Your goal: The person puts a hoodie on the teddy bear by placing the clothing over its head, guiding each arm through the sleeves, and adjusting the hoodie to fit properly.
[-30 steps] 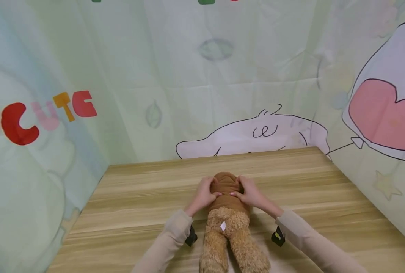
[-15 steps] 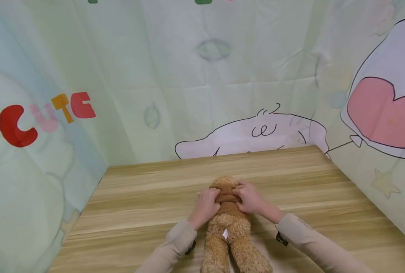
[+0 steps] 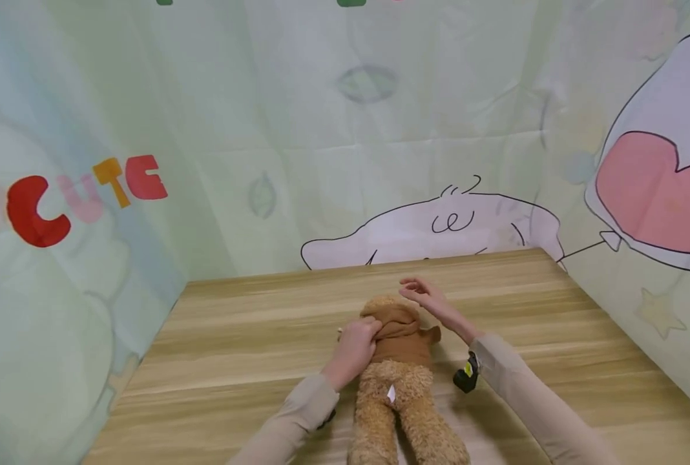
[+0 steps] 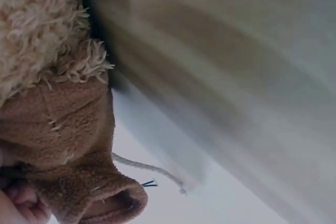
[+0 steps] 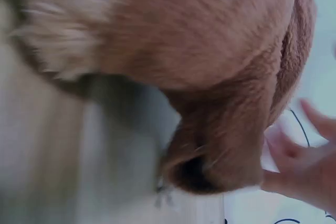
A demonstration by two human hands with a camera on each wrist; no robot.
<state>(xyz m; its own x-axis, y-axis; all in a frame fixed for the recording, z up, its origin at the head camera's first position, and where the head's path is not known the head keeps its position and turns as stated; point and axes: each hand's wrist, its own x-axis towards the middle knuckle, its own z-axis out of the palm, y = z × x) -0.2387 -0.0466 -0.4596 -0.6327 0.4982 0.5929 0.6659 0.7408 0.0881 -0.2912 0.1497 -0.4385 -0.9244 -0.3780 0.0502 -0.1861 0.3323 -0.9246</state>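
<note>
A curly-furred tan plush toy, bear-like, lies lengthwise on the wooden table, legs toward me. A small white tag shows between its hips. Its upper body wears a brown fleece top, bunched in folds near the head. My left hand pinches the bunched cloth on the left side. My right hand is above and right of the head, fingers loosely extended, holding nothing. In the left wrist view, a sleeve has a hollow end, with a cord beside it. The right sleeve also looks hollow.
The wood-grain table extends on both sides of the toy. A printed fabric backdrop rises behind it and along both sides. A black wrist device hangs under my right forearm.
Both hands first gripped the top's sides, and its folds moved back toward me, baring fur at the head. My right hand has since let go and lifted away; the left still holds.
</note>
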